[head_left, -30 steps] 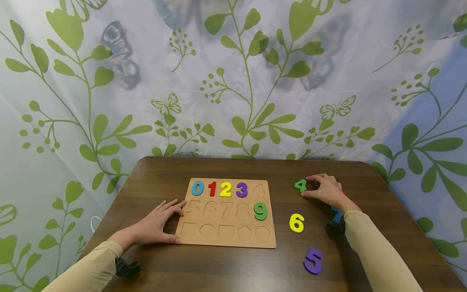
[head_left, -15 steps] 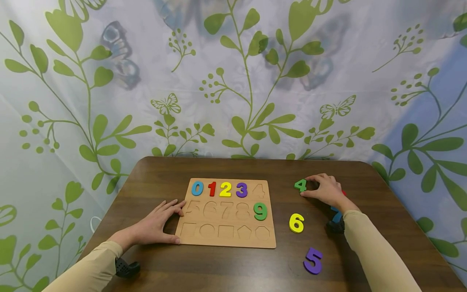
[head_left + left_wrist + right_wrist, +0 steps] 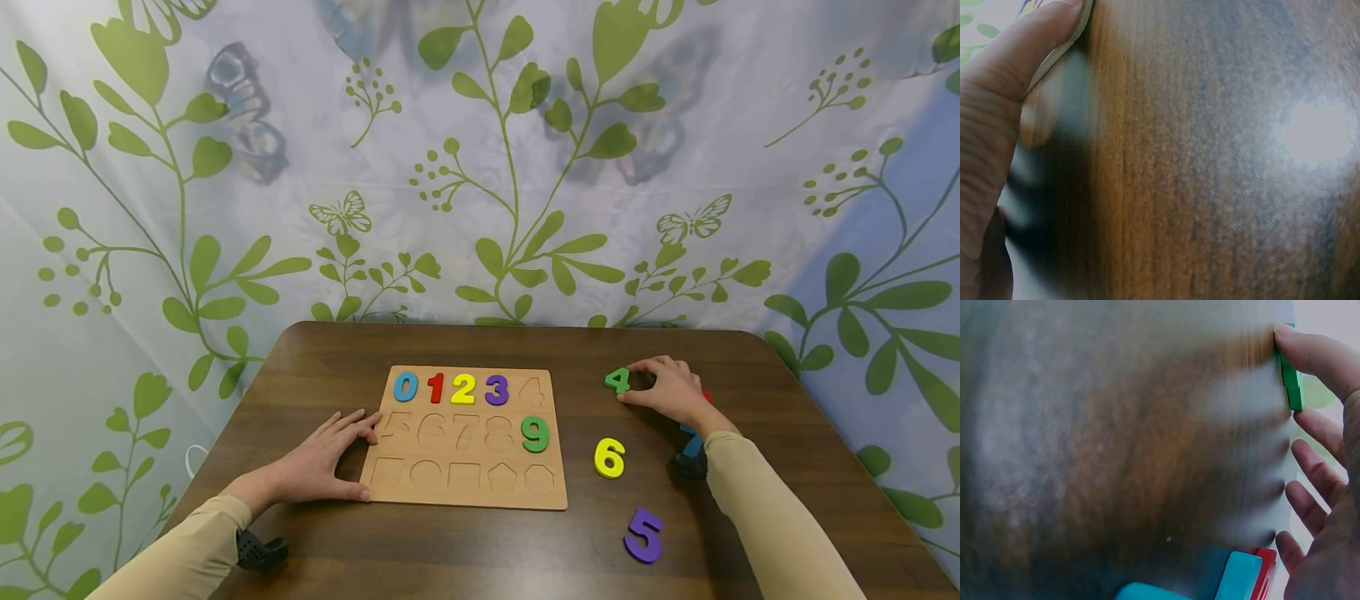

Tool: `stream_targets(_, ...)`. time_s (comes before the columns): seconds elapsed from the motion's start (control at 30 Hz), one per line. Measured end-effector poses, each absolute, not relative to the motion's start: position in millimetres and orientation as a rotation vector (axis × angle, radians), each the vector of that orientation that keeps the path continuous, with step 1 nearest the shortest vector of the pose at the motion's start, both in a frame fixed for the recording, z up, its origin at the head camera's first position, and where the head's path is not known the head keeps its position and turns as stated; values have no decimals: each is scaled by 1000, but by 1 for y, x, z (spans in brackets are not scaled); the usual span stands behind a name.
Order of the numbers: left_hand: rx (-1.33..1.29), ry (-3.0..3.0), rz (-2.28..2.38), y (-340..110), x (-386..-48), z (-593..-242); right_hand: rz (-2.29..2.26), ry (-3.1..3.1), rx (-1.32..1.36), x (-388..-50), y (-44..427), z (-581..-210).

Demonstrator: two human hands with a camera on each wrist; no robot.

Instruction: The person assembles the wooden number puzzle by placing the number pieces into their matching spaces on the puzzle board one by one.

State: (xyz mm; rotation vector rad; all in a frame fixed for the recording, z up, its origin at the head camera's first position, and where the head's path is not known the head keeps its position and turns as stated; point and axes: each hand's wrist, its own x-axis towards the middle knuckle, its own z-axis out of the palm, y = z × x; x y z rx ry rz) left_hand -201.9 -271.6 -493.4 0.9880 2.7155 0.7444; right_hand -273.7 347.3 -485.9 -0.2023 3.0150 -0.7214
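Note:
My right hand (image 3: 669, 392) pinches a green number 4 piece (image 3: 617, 381) between thumb and index finger, at the table's right side. In the right wrist view the thumb and index fingertip sit at opposite ends of the green piece (image 3: 1292, 378), and the other fingers are spread apart. My left hand (image 3: 322, 462) rests against the left edge of a wooden number puzzle board (image 3: 465, 498), its thumb at the lower left corner. Blue 0 (image 3: 406, 387), red 1 (image 3: 436, 387), yellow 2 (image 3: 464, 389), purple 3 (image 3: 497, 389) and green 9 (image 3: 536, 434) sit in the board.
Right of the board lie a yellow 6 (image 3: 609, 458) and a purple 5 (image 3: 643, 536) on the brown table (image 3: 450, 550). A blue piece (image 3: 1238, 575) and a red piece (image 3: 1264, 574) lie close together, partly hidden by the right arm in the head view. A patterned curtain (image 3: 420, 167) hangs behind.

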Motion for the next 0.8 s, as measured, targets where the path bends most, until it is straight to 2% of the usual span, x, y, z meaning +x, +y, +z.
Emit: stream_targets(0.8,983,2719,738,-272,-203,-495,-765,3053,-301,-281,327,-481)
